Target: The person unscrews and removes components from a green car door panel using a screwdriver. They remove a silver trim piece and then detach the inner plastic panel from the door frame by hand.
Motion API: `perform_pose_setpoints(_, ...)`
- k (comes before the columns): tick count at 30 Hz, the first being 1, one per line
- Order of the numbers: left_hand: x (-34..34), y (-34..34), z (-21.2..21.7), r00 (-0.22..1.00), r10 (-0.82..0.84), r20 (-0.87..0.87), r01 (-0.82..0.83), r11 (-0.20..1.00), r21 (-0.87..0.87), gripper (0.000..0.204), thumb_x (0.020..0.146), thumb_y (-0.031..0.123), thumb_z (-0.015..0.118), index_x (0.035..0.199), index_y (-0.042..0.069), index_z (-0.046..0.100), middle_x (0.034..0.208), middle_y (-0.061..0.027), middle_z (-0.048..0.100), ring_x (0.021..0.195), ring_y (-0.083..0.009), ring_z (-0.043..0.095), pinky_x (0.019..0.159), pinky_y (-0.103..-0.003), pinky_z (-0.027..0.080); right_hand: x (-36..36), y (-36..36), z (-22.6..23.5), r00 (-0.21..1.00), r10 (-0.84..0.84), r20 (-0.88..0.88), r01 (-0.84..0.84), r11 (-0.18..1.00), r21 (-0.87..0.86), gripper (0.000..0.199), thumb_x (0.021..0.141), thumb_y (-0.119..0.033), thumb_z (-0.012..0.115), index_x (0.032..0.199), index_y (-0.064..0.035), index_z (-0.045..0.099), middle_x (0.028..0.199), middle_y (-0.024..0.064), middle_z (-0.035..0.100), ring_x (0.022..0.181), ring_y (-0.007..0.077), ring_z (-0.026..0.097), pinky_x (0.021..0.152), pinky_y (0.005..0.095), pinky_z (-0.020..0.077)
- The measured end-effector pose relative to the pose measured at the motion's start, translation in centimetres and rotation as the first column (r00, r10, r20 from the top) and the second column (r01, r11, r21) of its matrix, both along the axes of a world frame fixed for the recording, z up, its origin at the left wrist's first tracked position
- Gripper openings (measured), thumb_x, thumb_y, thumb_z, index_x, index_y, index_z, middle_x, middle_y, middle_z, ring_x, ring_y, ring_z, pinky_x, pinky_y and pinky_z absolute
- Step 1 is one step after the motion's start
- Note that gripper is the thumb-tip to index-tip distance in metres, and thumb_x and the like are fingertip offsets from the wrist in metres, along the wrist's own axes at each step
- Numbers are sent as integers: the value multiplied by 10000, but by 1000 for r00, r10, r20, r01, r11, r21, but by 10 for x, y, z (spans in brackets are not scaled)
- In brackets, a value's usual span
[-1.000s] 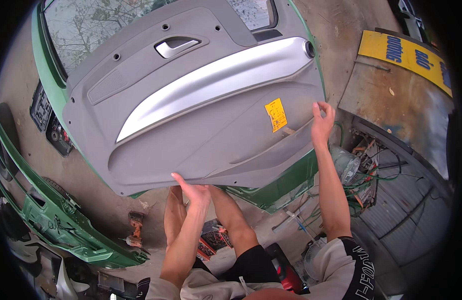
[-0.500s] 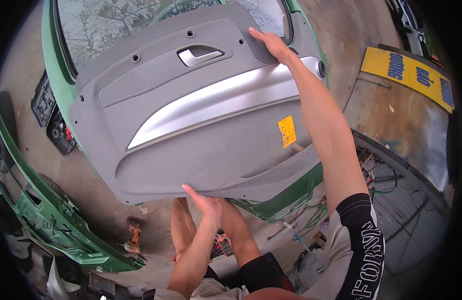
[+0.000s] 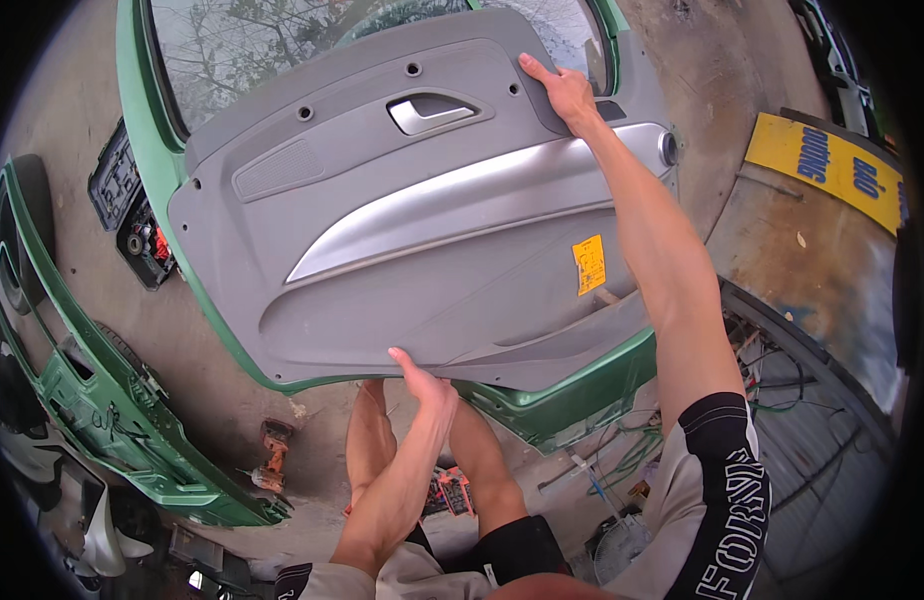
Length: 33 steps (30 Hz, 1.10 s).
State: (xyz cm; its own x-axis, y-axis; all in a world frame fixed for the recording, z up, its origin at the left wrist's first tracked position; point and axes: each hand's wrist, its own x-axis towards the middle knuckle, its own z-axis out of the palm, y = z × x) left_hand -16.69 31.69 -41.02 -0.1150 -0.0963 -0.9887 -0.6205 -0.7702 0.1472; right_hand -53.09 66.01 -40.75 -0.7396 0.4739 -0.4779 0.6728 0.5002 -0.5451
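A detached green door (image 3: 77, 400) lay on the floor at far left; an orange drill (image 3: 272, 452) sat near it; the left hand (image 3: 422, 382) gripped the lower edge of the grey door trim panel (image 3: 382, 290), fingers closed on it; the panel rested against the green car door (image 3: 562, 395); the right hand (image 3: 564, 95) clasped the panel's upper edge beside the silver handle (image 3: 429, 112).

Concrete floor (image 3: 232, 400) bears an orange drill (image 3: 272, 455) and green body panel (image 3: 102, 420).

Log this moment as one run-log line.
left hand: grips door panel bottom edge | right hand: grips top edge | panel against green door
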Motion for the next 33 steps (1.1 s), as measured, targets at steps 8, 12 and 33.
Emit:
perform_pose_setpoints(8,3,8,14,998,-46,51,48,997,-54,909,932,761,503,1548,111,349,1567,-70,426,1411,-267,434,1148,-450,369,-6,-2,-9,995,73,62,-77,994,77,936,709,-863,657,971,33,724,953,180,738,888,273,717,845,389,544)
perform_pose_setpoints(12,5,8,15,998,-46,50,47,999,-20,900,924,737,552,1532,98,373,1550,-79,445,1381,-274,468,1120,-452,404,-8,1,-5,992,68,104,-79,991,107,958,713,-881,630,975,36,724,959,183,738,918,290,713,866,398,535)
perform_pose_setpoints(33,-22,-22,57,998,37,51,-39,998,53,886,895,668,674,1491,75,393,1458,-98,487,1315,-244,497,1033,-420,448,-12,4,-29,985,96,141,-134,948,289,1191,752,-926,512,1333,110,602,1293,317,637,1247,411,605,1067,429,458)
